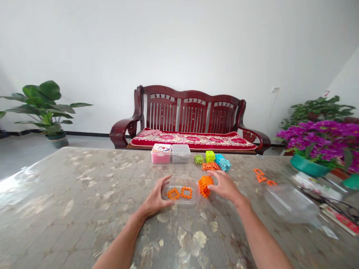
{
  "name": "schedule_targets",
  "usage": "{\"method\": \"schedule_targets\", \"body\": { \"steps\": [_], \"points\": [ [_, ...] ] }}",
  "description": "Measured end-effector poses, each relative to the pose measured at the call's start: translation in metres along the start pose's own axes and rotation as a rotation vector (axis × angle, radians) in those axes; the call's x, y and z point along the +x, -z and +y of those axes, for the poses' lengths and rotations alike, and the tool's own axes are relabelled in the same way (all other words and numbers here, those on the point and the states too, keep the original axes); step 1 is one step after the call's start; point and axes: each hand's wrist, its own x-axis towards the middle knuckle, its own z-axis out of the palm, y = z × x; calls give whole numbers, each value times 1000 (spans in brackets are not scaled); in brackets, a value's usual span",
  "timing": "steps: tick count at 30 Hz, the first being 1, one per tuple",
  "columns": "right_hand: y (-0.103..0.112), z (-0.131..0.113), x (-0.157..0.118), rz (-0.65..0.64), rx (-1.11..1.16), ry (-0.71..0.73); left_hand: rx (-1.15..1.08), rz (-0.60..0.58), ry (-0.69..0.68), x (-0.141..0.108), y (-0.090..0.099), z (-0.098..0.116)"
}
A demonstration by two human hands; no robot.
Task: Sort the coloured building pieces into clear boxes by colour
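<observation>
Left hand (156, 196): thumb and fingers spread around the clear plastic tub's (183, 204) left end, holding it
Right hand (225, 185): fingers clamped on the orange block stack (205, 186), beside the tub's right end
Orange square pieces (186, 192): two, inside the tub, side by side

Left of the left hand (157, 197), the surface (75, 201) offers a wide open lane. Between the hands, a clear tray (179, 182) and an orange block stack (205, 187) take up the gap. Beyond the right hand (224, 185), blue blocks (223, 163) bar the way; farther right, a clear box (291, 205) obstructs. Under its wrist, perhaps a clear lid (223, 198), hard to make out.
</observation>
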Motion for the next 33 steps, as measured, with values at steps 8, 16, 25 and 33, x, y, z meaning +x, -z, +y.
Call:
{"method": "schedule_targets", "body": {
  "steps": [8,16,25,33],
  "points": [
    [1,-3,1,61,1,-4,-36,-25,8,3,-2,1],
    [-3,-62,-8,-10,66,176,-45,-28,-21,6,-3,-1],
    [-9,-33,0,73,156,137,-12,6,-23,5,-3,2],
    [-5,13,9,-23,105,69,36,12,-19,5,-3,3]
  ]
}}
